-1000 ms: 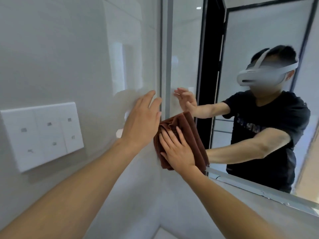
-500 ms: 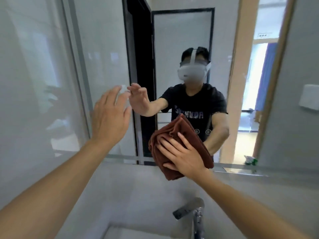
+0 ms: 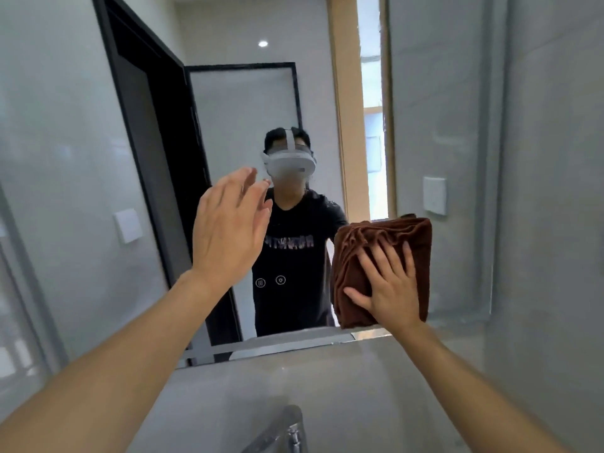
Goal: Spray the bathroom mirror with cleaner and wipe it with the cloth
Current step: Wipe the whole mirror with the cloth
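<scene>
The bathroom mirror (image 3: 228, 103) fills most of the view and reflects a person in a black shirt with a white headset. A folded brown cloth (image 3: 382, 246) lies flat against the glass near the mirror's lower edge, right of centre. My right hand (image 3: 390, 286) presses on it with spread fingers. My left hand (image 3: 228, 230) is raised in front of the glass left of the cloth, fingers together and extended, holding nothing. No spray bottle is in view.
A chrome tap (image 3: 281, 429) rises at the bottom centre. The mirror's bottom rim (image 3: 277, 346) runs above a grey tiled wall (image 3: 327, 387). A grey side wall (image 3: 555, 191) stands to the right.
The view has swung from the left wall to the mirror's middle. My right hand has slid the cloth rightward along the lower glass, and my left hand has followed to the right.
</scene>
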